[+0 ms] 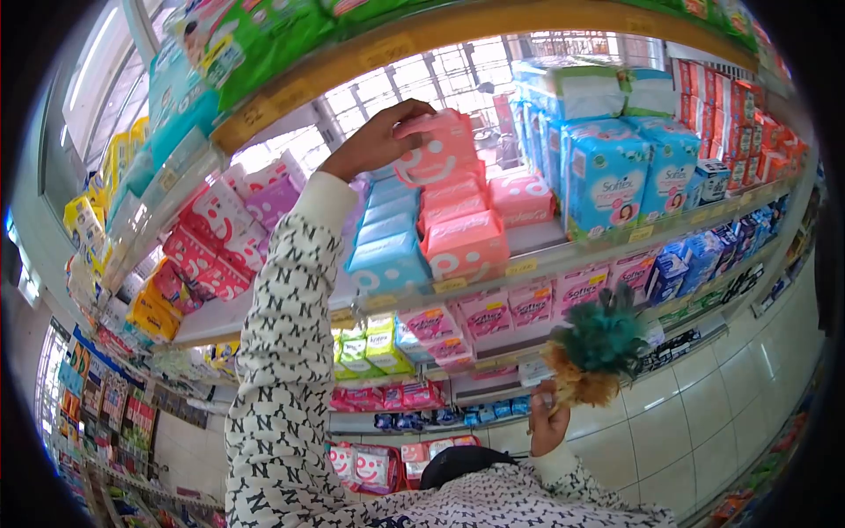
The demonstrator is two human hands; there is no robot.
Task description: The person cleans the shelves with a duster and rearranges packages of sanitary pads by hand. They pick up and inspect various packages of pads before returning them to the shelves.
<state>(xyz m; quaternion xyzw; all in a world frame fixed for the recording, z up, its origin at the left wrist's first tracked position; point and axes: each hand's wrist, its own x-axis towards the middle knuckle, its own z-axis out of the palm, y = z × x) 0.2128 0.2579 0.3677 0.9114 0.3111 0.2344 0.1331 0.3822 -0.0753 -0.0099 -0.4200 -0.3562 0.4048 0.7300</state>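
Observation:
My left hand (387,136) reaches up to the shelf, its fingers closed on the top edge of a coral-pink sanitary pad pack (440,150) with a white smiling face. That pack is at the back of a row of similar pink packs (466,246), above the others. A row of light-blue packs (387,260) stands just to its left. Low on the right, my right hand (547,422) is closed round the handle end of a feather duster (598,343) with green and tan feathers. The duster's feathers point up, in front of the lower shelves.
Large blue Softex packs (607,180) stand to the right on the same shelf (546,238). Pink and purple packs (211,238) are at its left. Another shelf edge (370,57) runs overhead with green packs. Pink Softex packs (532,304) fill the shelf below, above a tiled floor (687,422).

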